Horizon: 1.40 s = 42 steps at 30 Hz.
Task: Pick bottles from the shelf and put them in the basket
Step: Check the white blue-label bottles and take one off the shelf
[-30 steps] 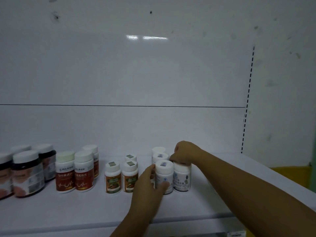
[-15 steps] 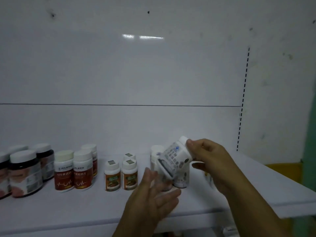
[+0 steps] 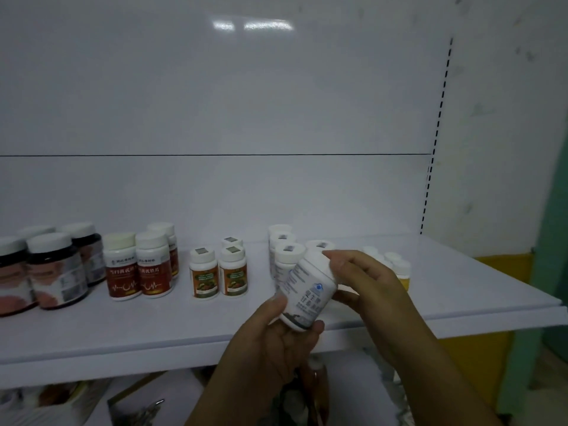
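Just in front of the flat white shelf [image 3: 153, 333], above its front edge, a white plastic bottle [image 3: 310, 290] with a white cap and a blue-and-grey printed label is held off the board between both hands, tilted with its cap up and away and its base toward the camera. The left hand [image 3: 276, 342] grips the lower end, thumb pressed on the bottle's left side and fingers curled under its base. The right hand [image 3: 368, 287] grips the cap end, thumb on top and fingers curled round beneath. Behind the held bottle, a cluster of matching white bottles [image 3: 287, 256] with small grey squares on their caps stands upright on the shelf. To the left stand small white-capped bottles with orange-and-green labels [image 3: 204, 273], then taller white-capped bottles with red labels [image 3: 123, 269], then dark round jars with white lids [image 3: 55, 269] at the left edge. Partly hidden behind the right hand are white-capped yellow bottles [image 3: 399, 269]. Below the shelf, the things there are too blurred to name.
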Available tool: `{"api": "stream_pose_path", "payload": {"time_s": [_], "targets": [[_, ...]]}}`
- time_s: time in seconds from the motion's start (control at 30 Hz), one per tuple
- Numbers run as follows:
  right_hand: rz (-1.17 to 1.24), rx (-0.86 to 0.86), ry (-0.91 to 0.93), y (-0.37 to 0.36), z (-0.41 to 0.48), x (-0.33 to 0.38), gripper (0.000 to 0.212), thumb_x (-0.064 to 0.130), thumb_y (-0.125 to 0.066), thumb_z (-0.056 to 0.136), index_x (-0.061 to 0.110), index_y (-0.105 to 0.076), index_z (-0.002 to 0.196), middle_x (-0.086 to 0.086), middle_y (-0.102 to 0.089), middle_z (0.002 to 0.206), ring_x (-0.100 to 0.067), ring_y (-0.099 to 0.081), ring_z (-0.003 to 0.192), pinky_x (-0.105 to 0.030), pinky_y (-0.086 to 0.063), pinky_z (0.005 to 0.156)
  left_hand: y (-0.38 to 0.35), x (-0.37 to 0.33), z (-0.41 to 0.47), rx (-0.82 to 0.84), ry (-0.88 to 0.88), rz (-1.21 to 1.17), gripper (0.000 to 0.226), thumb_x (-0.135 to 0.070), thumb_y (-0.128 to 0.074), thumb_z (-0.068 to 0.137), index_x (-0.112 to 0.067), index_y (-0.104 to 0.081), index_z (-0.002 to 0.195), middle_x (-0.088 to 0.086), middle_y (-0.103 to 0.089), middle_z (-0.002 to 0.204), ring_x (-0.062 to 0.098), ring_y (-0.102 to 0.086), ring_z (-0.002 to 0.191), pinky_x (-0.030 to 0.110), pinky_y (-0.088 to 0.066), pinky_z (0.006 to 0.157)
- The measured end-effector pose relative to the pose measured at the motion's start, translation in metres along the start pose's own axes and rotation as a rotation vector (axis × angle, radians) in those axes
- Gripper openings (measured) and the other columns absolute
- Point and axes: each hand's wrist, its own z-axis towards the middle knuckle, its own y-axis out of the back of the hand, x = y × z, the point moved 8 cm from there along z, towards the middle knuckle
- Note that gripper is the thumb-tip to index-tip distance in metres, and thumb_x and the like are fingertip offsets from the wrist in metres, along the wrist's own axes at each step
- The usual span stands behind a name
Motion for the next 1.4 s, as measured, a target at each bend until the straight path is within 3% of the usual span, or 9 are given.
{"api": "stream_pose_path", "payload": {"time_s": [0.13,0.37,0.6,0.73,0.9,1.0,1.13,1.3,1.4], "targets": [[-0.095,-0.064,0.051,0.004,0.001,0.006,0.009,0.034,-0.06,0.084,0.03,-0.067,0.087,0.011,-0.069,0.094,-0.014,-0.066,0.087,-0.03,-0.06,0.068,-0.005,0.001,0.001,0.005,-0.054,0.043,0.053,-0.015,-0.071,0.074,-0.008,-0.052,0.123,0.021,-0.066,0.114,0.032,-0.071,0.09,0.037,-0.059,0.065],[0.104,0.012,-0.003,0.001,-0.001,-0.004,0.02,0.012,-0.054,0.089,0.021,-0.071,0.092,0.007,-0.074,0.092,-0.011,-0.068,0.089,-0.023,-0.058,0.071,-0.012,0.012,-0.003,0.129,0.108,-0.019,0.05,-0.032,-0.052,0.073,-0.005,-0.056,0.115,0.023,-0.072,0.091,0.032,-0.071,0.066,0.036,-0.059,0.052],[-0.014,-0.034,0.002,0.005,0.003,-0.013,0.04,0.051,-0.062,0.062,0.03,-0.068,0.096,0.0,-0.07,0.098,-0.019,-0.066,0.091,-0.03,-0.059,0.076,-0.011,0.015,0.001,0.075,0.074,-0.052,0.082,-0.023,-0.091,0.045,-0.007,-0.056,0.117,0.025,-0.069,0.107,0.039,-0.07,0.086,0.039,-0.059,0.059],[0.091,-0.05,-0.028,0.01,0.006,-0.016,0.021,0.023,-0.063,0.082,0.02,-0.068,0.102,-0.004,-0.069,0.106,-0.013,-0.068,0.09,-0.02,-0.056,0.068,-0.011,0.02,0.005,0.079,0.168,-0.06,0.055,-0.039,-0.051,0.081,-0.006,-0.053,0.124,0.025,-0.072,0.091,0.037,-0.07,0.066,0.04,-0.059,0.05],[0.045,-0.053,-0.03,0.006,0.01,-0.014,0.018,0.031,-0.056,0.088,0.026,-0.065,0.101,0.008,-0.067,0.106,-0.012,-0.065,0.095,-0.025,-0.057,0.073,-0.013,0.013,0.01,0.081,0.053,-0.071,0.04,-0.024,-0.063,0.072,-0.006,-0.058,0.108,0.024,-0.072,0.091,0.038,-0.071,0.07,0.042,-0.058,0.058],[-0.034,-0.082,-0.003,0.007,0.011,-0.01,0.038,0.056,-0.054,0.066,0.033,-0.064,0.096,0.015,-0.065,0.104,-0.012,-0.063,0.093,-0.026,-0.058,0.074,-0.009,0.014,0.015,0.069,-0.003,-0.044,0.065,-0.02,-0.083,0.056,-0.007,-0.057,0.115,0.022,-0.071,0.104,0.037,-0.071,0.082,0.039,-0.06,0.059],[0.057,-0.069,-0.017,0.009,0.01,-0.014,0.035,0.043,-0.06,0.072,0.028,-0.066,0.104,0.009,-0.067,0.109,-0.012,-0.066,0.093,-0.022,-0.058,0.068,-0.005,0.014,0.018,0.037,-0.039,0.007,0.105,-0.021,-0.095,0.021,-0.01,-0.057,0.118,0.019,-0.07,0.109,0.034,-0.07,0.089,0.035,-0.059,0.061],[0.234,-0.037,-0.033,0.01,0.008,-0.015,0.02,0.017,-0.054,0.087,0.019,-0.065,0.103,0.01,-0.074,0.096,-0.005,-0.068,0.089,-0.018,-0.057,0.066,-0.007,0.017,0.017,0.073,-0.006,-0.066,0.056,-0.024,-0.061,0.069,-0.008,-0.052,0.122,0.021,-0.072,0.099,0.036,-0.071,0.082,0.037,-0.06,0.06],[0.173,-0.042,-0.02,0.009,0.007,-0.014,0.019,0.023,-0.049,0.092,0.025,-0.066,0.1,0.01,-0.071,0.103,-0.007,-0.067,0.094,-0.02,-0.057,0.07,-0.006,0.013,0.015,0.057,-0.08,-0.029,0.06,-0.015,-0.079,0.068,-0.005,-0.053,0.121,0.021,-0.071,0.104,0.036,-0.07,0.088,0.036,-0.061,0.064]]}}
